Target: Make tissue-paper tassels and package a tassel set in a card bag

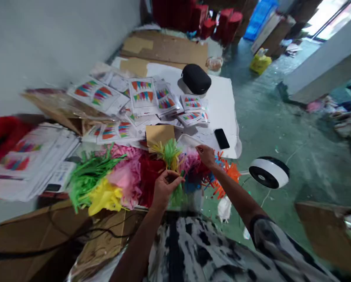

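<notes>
My left hand (165,187) is closed around a bunch of yellow and green tissue-paper tassels (169,153) that stick up above the pile. My right hand (206,154) reaches a little farther out and pinches the edge of a clear plastic sleeve (188,141) lying by the pile. Under both hands spreads a heap of tissue tassels (128,178) in green, yellow, pink, red, blue and orange.
Packets printed with coloured bunting (141,94) cover the white table (222,102). A black phone (221,138) lies near its edge, a black pouch (196,78) farther back. A white round fan (268,172) stands on the green floor. Cardboard boxes (37,235) sit at my left.
</notes>
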The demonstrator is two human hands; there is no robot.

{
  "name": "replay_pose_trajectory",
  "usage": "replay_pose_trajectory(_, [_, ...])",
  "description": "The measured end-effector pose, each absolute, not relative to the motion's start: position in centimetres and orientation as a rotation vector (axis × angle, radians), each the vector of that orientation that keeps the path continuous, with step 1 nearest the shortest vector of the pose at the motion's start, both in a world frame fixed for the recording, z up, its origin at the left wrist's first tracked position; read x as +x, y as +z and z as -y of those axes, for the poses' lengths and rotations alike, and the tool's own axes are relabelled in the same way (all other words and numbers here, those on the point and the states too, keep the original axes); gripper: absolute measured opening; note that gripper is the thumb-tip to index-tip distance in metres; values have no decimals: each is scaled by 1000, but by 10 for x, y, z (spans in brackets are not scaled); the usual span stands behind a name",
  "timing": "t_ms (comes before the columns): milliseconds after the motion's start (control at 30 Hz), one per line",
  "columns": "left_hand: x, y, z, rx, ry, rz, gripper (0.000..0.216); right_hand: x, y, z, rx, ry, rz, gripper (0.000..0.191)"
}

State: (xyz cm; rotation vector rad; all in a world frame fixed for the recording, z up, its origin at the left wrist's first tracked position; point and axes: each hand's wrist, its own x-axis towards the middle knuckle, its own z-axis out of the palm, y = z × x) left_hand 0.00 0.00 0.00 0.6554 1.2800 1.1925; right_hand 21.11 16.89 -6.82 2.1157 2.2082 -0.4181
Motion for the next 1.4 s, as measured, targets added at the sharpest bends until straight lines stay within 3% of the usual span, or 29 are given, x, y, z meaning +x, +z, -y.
replay_pose_trajectory(133, [6, -15, 2, 522, 1184, -1323, 37, 196, -91, -209, 2026, -441, -2175, 36])
replay_pose_trajectory(333, [8, -17, 1, 481, 1250, -1369, 28, 179, -109, -224, 1978, -471, -2187, 29])
replay_pose_trajectory(900, [32, -1, -17, 542, 1343, -1325, 32, 208, -75, -194, 2038, -612, -2513, 37])
replay_pose_trajectory(1033, [37, -5, -14, 539, 1348, -1316, 29, 200, -81, -204, 1971, -564, -2434, 30])
replay_pose_trajectory(1400, [36, -20, 1, 431, 1395, -1412, 29, 171, -106, -230, 1874, -613, -2346, 35])
